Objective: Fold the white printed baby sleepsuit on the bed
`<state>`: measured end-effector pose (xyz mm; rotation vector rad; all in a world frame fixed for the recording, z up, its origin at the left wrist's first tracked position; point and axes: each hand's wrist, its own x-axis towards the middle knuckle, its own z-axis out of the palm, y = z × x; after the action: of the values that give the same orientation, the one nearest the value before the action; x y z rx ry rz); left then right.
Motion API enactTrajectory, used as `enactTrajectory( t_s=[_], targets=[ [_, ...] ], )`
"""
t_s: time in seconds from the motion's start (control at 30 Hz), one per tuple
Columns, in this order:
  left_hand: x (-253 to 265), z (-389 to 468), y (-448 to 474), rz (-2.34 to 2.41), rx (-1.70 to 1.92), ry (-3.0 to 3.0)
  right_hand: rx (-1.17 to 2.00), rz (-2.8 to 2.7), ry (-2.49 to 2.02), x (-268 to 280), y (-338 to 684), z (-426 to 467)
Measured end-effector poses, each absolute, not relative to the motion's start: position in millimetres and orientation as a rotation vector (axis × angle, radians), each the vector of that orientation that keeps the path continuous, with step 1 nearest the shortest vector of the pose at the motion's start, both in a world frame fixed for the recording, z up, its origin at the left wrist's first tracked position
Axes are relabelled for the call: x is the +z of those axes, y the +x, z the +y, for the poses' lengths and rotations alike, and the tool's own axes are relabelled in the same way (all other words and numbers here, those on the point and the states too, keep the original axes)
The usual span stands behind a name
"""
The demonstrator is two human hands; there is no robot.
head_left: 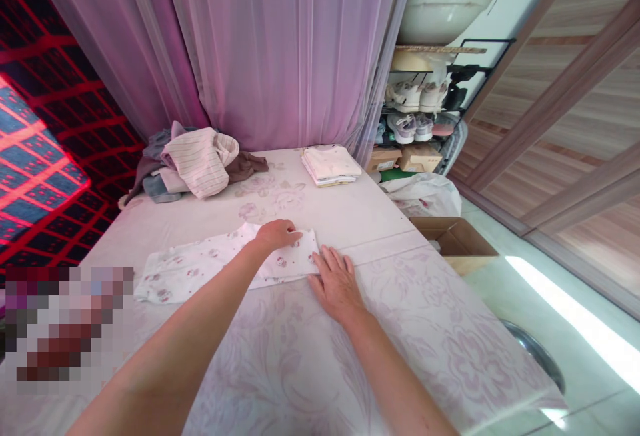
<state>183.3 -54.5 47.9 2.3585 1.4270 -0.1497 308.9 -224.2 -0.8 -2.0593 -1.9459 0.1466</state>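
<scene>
A pair of white pants [195, 264] with a small cartoon print lies flat and lengthwise across the bed-like surface [400, 329]. My left hand [277, 235] is on the upper part of the pants near their right end, its fingers curled and closed on the cloth; the fingertips are partly hidden. At that right end my right hand [336, 283] rests flat, fingers stretched out, with the fingertips touching the edge of the pants. My left forearm covers part of the cloth.
A neat stack of folded clothes [331, 164] sits at the far edge. Far left lies a heap of rumpled clothes [200, 163]. A purple curtain [280, 49] hangs behind. Right of the bed stand a shoe rack [413, 113], an open cardboard box [455, 233] and a metal basin [537, 349].
</scene>
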Motion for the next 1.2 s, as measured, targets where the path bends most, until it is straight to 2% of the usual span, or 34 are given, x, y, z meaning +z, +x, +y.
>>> enactTrajectory(
  t_s=[0.17,0.43,0.57,0.7,0.83,0.97,1.2],
  targets=[
    [46.5,-45.1,166.6,1.406,-0.192,2.347,0.193,-2.007,-2.013,7.0,311.1,-214.4],
    [62.6,-30.5,79.9,1.466,-0.301,2.182,0.203,-2.029,-1.977,2.4,303.8,-216.6],
    [54.9,-38.4,64.5,1.457,-0.158,1.863,0.233,-2.011,-1.855,13.5,286.3,-213.0],
    [49.3,-52.9,70.1,1.457,-0.017,1.788,0.314,-1.942,-1.703,24.7,256.3,-202.6],
    [57.4,-71.7,81.9,1.385,0.148,1.672,0.574,-1.71,-1.662,33.3,233.3,-190.1],
    [74.7,-92.4,107.3,1.075,0.338,1.327,0.847,-1.378,-1.571,41.7,234.0,-182.6],
    [91.4,-102.7,156.3,0.704,0.455,1.168,0.974,-0.8,-1.484,47.4,320.6,-181.4]
  ],
)
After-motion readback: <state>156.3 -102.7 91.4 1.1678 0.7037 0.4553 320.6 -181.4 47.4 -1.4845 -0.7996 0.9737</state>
